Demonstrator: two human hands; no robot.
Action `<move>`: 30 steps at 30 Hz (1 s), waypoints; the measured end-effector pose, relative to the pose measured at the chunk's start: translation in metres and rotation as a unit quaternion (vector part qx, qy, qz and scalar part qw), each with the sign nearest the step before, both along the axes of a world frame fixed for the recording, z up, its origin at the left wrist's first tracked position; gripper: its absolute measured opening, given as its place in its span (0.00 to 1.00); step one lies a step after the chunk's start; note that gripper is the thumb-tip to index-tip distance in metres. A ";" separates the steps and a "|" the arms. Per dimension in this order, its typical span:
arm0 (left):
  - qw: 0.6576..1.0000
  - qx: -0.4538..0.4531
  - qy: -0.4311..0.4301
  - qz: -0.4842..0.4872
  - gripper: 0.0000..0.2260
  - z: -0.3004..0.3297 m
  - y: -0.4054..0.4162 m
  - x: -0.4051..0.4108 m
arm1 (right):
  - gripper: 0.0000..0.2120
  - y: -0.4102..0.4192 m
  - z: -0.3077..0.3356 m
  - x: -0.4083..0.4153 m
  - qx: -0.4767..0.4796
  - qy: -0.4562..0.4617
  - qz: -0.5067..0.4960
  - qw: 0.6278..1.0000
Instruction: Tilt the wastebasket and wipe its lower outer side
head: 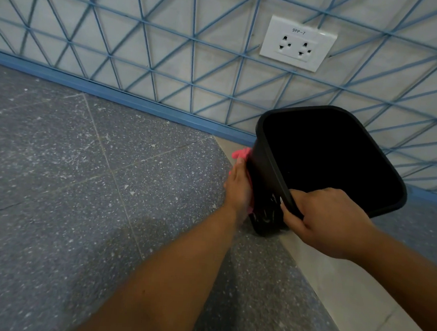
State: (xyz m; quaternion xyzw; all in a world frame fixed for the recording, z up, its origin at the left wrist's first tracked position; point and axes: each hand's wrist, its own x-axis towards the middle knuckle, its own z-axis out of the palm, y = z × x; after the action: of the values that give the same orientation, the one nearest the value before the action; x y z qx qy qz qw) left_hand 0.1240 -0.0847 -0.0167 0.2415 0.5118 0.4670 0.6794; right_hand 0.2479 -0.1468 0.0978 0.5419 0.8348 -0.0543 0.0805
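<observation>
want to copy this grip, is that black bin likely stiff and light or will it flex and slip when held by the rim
The black bin probably is light: the right hand alone pinches its rim while it tilts. It looks like stiff plastic, the rim keeping its shape. The left hand presses a pink cloth on its side, so it may swing.

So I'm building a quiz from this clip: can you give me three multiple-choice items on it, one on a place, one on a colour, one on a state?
1. Where is the power socket?
A. on the wall above the bin
B. on the floor
C. inside the bin

2. What colour is the cloth?
A. green
B. pink
C. white

3. How does the bin stand?
A. upside down
B. flat on its side on the floor
C. tilted, mouth towards the camera

Answers:
1 A: it sits on the patterned wall.
2 B: pink shows under the left hand, pressed against the bin's side.
3 C: the right hand grips its rim and the dark inside shows.
</observation>
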 end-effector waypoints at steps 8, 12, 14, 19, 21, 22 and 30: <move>0.998 0.047 0.030 -0.010 0.23 0.005 -0.003 -0.003 | 0.14 0.000 0.001 -0.002 -0.010 0.005 -0.010 1.000; 0.998 0.040 -0.030 0.029 0.22 0.023 -0.002 0.003 | 0.14 0.001 -0.001 -0.003 -0.005 0.008 -0.015 1.000; 0.997 0.070 -0.008 0.031 0.22 0.021 -0.012 0.003 | 0.13 0.002 0.000 -0.002 -0.008 0.011 -0.014 1.000; 0.999 0.018 -0.036 0.025 0.21 0.025 -0.001 -0.001 | 0.12 0.002 -0.001 -0.002 -0.006 0.006 -0.012 1.000; 0.997 0.056 -0.035 0.034 0.21 0.029 0.002 0.002 | 0.12 0.003 -0.001 -0.002 -0.003 0.010 -0.017 1.000; 0.996 0.075 -0.036 0.038 0.21 0.027 0.001 0.004 | 0.12 0.003 -0.001 -0.002 -0.005 0.009 -0.017 1.000; 0.999 0.040 -0.014 0.031 0.22 0.023 0.006 0.003 | 0.12 0.005 0.000 -0.005 -0.005 0.011 -0.020 1.000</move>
State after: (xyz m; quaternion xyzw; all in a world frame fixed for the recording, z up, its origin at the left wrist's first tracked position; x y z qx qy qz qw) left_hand 0.1269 -0.0786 0.0064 0.2460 0.4901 0.5109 0.6620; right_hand 0.2431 -0.1415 0.0973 0.5575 0.8244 -0.0660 0.0724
